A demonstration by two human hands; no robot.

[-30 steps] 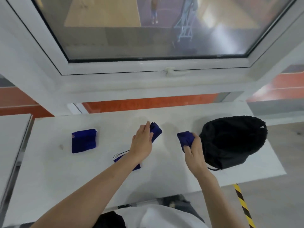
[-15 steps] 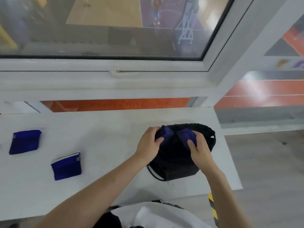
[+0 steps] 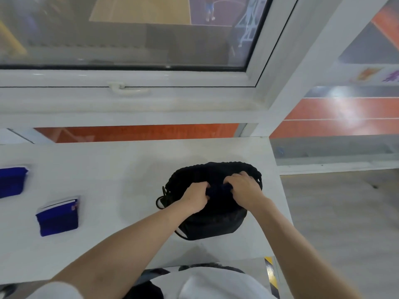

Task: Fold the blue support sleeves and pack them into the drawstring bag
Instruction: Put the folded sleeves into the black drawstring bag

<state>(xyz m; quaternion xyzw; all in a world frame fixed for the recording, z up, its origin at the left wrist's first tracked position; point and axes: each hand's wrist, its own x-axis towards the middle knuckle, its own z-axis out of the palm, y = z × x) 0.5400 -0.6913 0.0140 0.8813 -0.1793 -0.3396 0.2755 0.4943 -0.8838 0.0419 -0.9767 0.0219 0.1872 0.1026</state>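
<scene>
inside the black bag (image 3: 216, 223), both hands' fingertips are hidden.

place: sports hall viewing room | evidence: window (image 3: 129, 35) overlooking indoor court; white counter (image 3: 108, 169)

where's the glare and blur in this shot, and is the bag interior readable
Head view: glare blooms on the orange wall panel at right; wide-angle bending curves the window frame; the drawstring bag is near-black, its interior unreadable around both the left hand and right hand.
</scene>
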